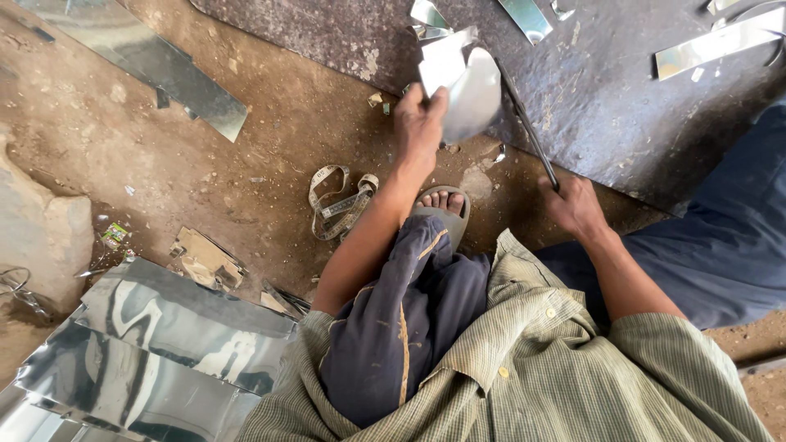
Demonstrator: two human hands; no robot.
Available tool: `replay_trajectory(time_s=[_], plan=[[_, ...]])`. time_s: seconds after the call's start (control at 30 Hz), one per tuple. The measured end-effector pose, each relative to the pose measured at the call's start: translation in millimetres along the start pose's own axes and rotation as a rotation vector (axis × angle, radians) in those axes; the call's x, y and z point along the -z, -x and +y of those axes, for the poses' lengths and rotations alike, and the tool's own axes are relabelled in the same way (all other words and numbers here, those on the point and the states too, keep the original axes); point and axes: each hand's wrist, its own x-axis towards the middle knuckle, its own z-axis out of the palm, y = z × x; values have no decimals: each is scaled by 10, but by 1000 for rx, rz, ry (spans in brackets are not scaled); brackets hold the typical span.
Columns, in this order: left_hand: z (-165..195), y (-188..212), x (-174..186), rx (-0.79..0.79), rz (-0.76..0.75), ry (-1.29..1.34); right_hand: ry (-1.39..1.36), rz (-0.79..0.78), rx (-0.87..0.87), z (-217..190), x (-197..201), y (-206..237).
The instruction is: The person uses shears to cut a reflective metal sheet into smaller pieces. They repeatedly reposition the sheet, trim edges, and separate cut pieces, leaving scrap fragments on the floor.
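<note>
— From my feed, what's the wearer got on?
— I see a striped olive shirt (532,368) with pale buttons, sleeves rolled up, dark blue trousers (401,327) with ochre streaks, and a grey sandal (454,219) showing bare toes.

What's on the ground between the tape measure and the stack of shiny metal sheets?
In the head view, a torn cardboard scrap lies on bare dirt between the tape measure and the metal sheets.
</note>
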Motion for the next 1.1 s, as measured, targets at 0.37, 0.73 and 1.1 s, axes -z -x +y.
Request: replay_trajectory(time_s=[0.37, 0.73, 1.1], plan=[[-53, 246, 927, 43, -207, -95, -85, -17, 182, 13, -1, 72], [-102, 129, 680, -112, 50, -686, -33, 114, 459, -39, -13, 146], [3, 105, 637, 150, 28, -808, 215, -64, 382, 96, -43, 30]])
